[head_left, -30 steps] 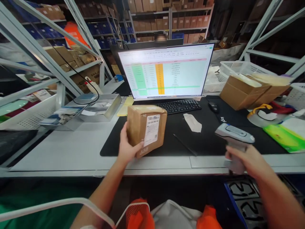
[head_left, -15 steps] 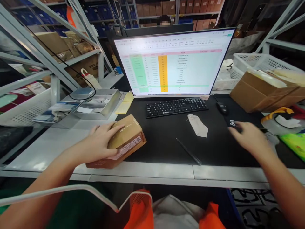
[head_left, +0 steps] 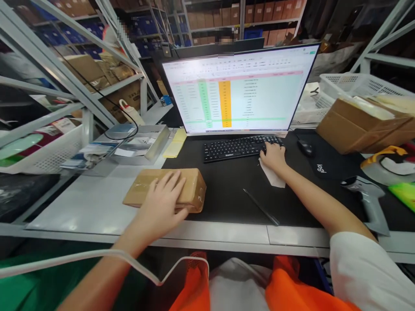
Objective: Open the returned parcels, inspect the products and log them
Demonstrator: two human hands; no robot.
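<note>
On the left of the desk lies a taped brown cardboard box. My left hand grips it, fingers spread over the top and thumb along the near side. My right hand is over the right end of a black keyboard, holding nothing, its fingers apart and bent down at the number keys. Under that hand and wrist lies a white paper slip, partly covered. Behind the keyboard a monitor shows a spreadsheet with green and orange columns.
A pen lies near the front edge. To the right are a mouse, a barcode scanner, a tape roll and an open carton. A grey tray and white basket stand left. People are visible behind.
My right hand has moved left from near the mouse pad onto the keyboard. The box has been turned, so its printed label no longer shows. The scanner is now in plain view.
</note>
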